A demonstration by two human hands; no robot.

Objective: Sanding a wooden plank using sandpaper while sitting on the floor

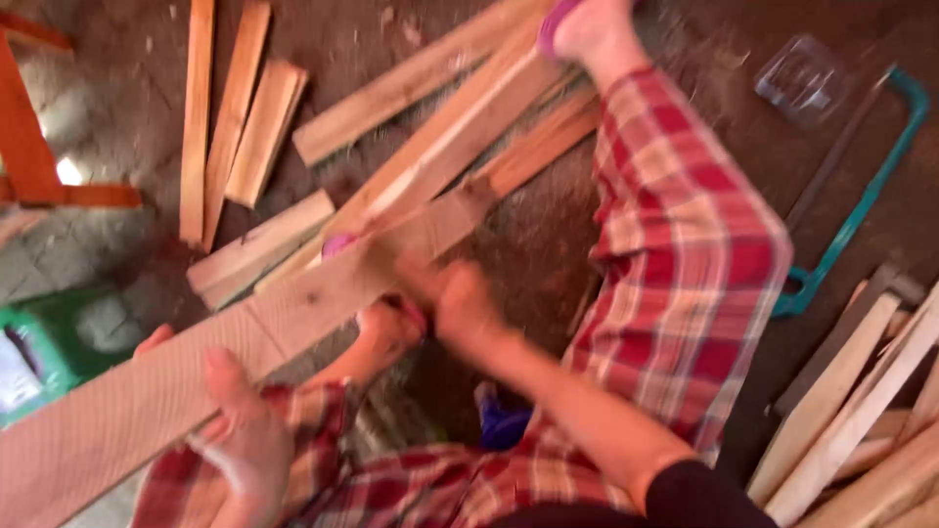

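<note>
- Wood is what both hands work on: a long pale plank (pixel 245 337) runs on a slant from the lower left of the view up toward the upper middle, its long axis going away from the person and to their right.
- Nearest the camera, the left hand (pixel 240 445) lies on the plank's near end, thumb up over the top face and fingers curled under the edge, so this grip is clamped on the plank.
- Further along, the right hand (pixel 455 303) sits at the plank's far edge, about halfway up its length; it is blurred, the fingers look bunched together, and I cannot tell whether it holds a tool or only presses the wood.
- Between the two hands a bare foot (pixel 386 332) rests against the plank's underside, and the knees in red checked trousers (pixel 685 264) frame it on both sides.
- Pale and unpainted, the plank looks flat and broad, with straight grain and a darker, rougher far end (pixel 469 200).
- Beyond it, more planks (pixel 430 73) lie crossed on the dirt floor (pixel 528 244), with three short slats (pixel 235 117) to the left.
- Farthest right, a teal-framed hacksaw (pixel 861 186) lies on the floor, well apart from both hands, beside a stack of light boards (pixel 861 411).
</note>
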